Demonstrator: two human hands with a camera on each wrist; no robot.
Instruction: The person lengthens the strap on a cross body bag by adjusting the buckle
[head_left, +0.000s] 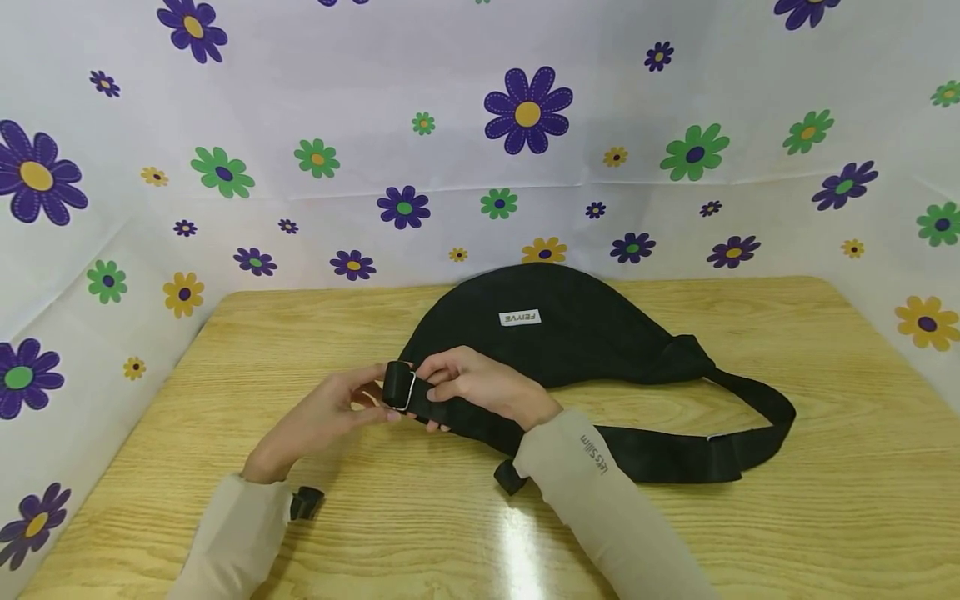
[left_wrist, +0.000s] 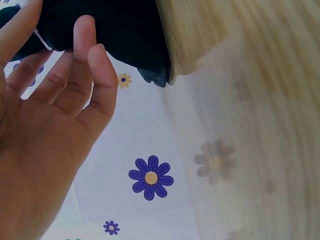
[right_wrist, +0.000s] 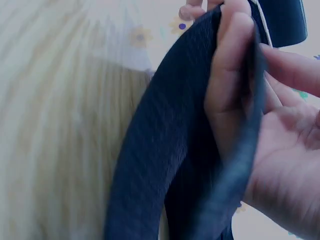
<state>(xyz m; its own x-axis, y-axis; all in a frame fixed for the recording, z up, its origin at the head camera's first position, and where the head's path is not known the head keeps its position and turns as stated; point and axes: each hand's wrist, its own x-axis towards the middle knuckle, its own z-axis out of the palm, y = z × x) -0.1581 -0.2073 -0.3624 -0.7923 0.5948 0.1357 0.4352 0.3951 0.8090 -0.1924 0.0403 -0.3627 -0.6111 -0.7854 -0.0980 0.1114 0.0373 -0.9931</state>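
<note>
A black waist bag (head_left: 570,346) lies at the back of the table, its white label (head_left: 520,317) upside down. In front of it runs the bag's wide black strap (head_left: 660,457), with a thin metal slider (head_left: 410,392) near its left end. My left hand (head_left: 318,417) holds the looped strap end (head_left: 397,383) beside the slider, thumb below and fingers partly behind it. Just right of the slider, my right hand (head_left: 483,387) pinches the strap. The right wrist view shows the strap's folded band (right_wrist: 150,145) passing around the right fingers (right_wrist: 227,85).
The wooden table (head_left: 360,533) reaches back to a white cloth (head_left: 450,75) printed with flowers, which also stands at both sides. On the right, the strap curves back to the bag's corner (head_left: 686,358). Small black pieces (head_left: 306,502) show at both cuffs.
</note>
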